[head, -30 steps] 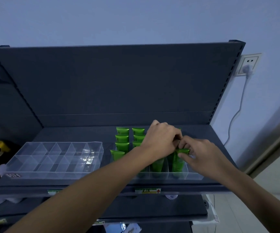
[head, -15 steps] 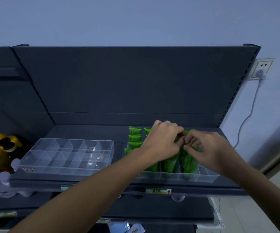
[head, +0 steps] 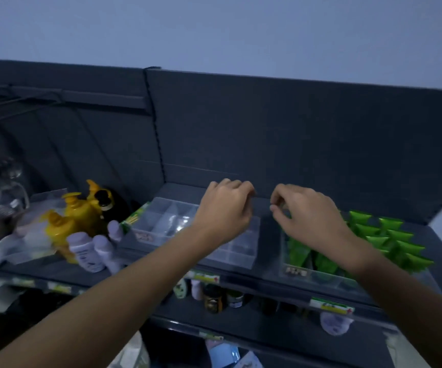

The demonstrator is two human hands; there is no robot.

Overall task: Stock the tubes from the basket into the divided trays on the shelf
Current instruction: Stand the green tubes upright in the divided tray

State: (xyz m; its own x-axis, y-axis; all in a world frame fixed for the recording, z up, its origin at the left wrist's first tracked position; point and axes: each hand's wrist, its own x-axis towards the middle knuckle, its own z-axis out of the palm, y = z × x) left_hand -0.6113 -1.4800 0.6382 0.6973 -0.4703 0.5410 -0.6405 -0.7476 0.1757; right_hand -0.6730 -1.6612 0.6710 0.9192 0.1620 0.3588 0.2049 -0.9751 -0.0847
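Both hands are empty, fingers loosely curled. The left hand (head: 225,208) hovers over the empty tray (head: 237,257). The right hand (head: 307,213) hangs just right of that tray, above the second tray (head: 320,277), where the green tubes (head: 389,235) stand packed in rows. This looks like a gap between loads. The basket is out of view, so the next move calls for fetching more tubes and starting on the empty tray's compartments.

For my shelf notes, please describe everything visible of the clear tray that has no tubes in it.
The clear tray looks like transparent plastic and is split by thin walls into small compartments, all seemingly bare. It lies flat on the dark shelf, with a label on its front wall. The left hand hovers above it; whether they touch cannot be told.
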